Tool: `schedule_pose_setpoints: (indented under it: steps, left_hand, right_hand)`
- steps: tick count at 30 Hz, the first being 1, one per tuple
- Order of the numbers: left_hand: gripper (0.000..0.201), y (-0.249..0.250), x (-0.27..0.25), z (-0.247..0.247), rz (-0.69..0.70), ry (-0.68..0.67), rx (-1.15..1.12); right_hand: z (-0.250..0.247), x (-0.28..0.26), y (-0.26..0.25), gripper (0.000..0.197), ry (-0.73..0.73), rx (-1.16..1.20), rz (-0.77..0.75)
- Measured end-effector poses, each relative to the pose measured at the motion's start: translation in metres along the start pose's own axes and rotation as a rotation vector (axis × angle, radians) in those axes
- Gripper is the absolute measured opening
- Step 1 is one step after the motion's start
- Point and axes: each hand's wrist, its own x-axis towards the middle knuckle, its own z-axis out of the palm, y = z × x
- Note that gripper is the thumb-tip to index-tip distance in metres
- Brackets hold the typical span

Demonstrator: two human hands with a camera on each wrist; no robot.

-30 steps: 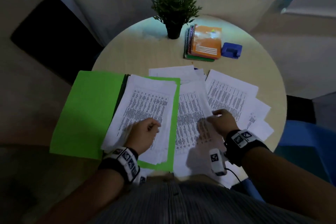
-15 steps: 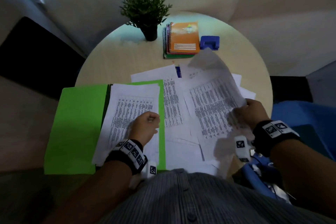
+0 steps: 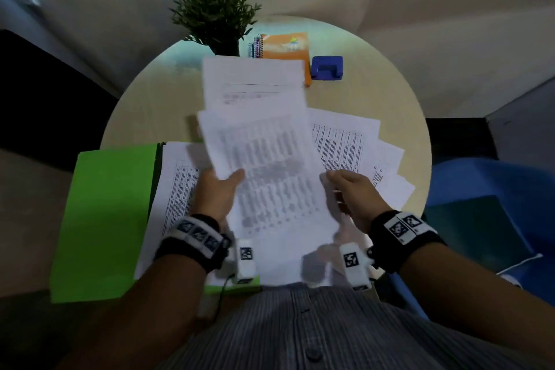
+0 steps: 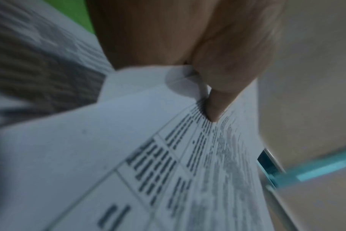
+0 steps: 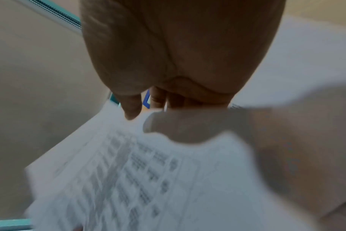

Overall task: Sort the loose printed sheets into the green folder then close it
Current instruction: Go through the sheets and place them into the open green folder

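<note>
Closest, a bunch of printed sheets (image 3: 264, 177) is held up in the air over the round table (image 3: 150, 105), between both hands. Its left edge is pinched by the left hand (image 3: 216, 192), with the thumb (image 4: 217, 107) pressed on top of the paper and the other fingers hidden under it. Its right edge is met by the right hand (image 3: 351, 192); the fingers there are curled, but the view is too blurred to tell whether the paper is really gripped (the thumb (image 5: 131, 107) looks just off the sheet). The bunch is blurred in every view.

Under the hands, the green folder (image 3: 102, 219) is seen lying open at the left of the table, with a pile of sheets (image 3: 177, 189) on its right half. More loose sheets (image 3: 354, 141) are spread on the table to the right.

Farther back, an orange notebook (image 3: 285, 45) is stacked on other notebooks, with a blue hole punch (image 3: 327, 67) just beside it and a small green plant (image 3: 214, 9) to its left.
</note>
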Motion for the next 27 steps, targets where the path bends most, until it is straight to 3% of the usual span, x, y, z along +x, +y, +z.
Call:
schedule_pose_setpoints:
  steps: [4,6,12,19,21,23,27]
  left_hand:
    - [0.064,-0.049,0.022,-0.080,-0.066,0.256,-0.024]
    - [0.052,-0.066,0.018,-0.112,-0.153,0.303,-0.082]
    - [0.046,-0.107,0.019,-0.141,-0.299,0.288,-0.054]
    - [0.030,-0.105,0.018,-0.137,-0.291,0.256,0.028]
    - [0.021,-0.105,0.020,-0.140,-0.275,0.241,0.051]
    - [0.013,-0.107,0.021,-0.144,-0.273,0.219,0.044]
    - [0.017,-0.102,0.016,-0.143,-0.215,0.204,0.019]
  right_hand:
    - [0.010,0.020,-0.005,0.017,0.008,-0.006,0.042]
    - [0.018,0.028,-0.007,0.015,-0.007,-0.093,0.029]
    - [0.061,0.043,-0.017,0.035,0.060,-0.455,0.034]
    - [0.121,0.050,-0.023,0.055,0.084,-0.740,0.035]
    - [0.131,0.052,-0.021,0.047,0.118,-0.739,0.009]
    - [0.132,0.055,-0.021,0.027,0.097,-0.797,-0.007]
    - [0.099,0.061,-0.030,0.019,0.132,-0.764,-0.048]
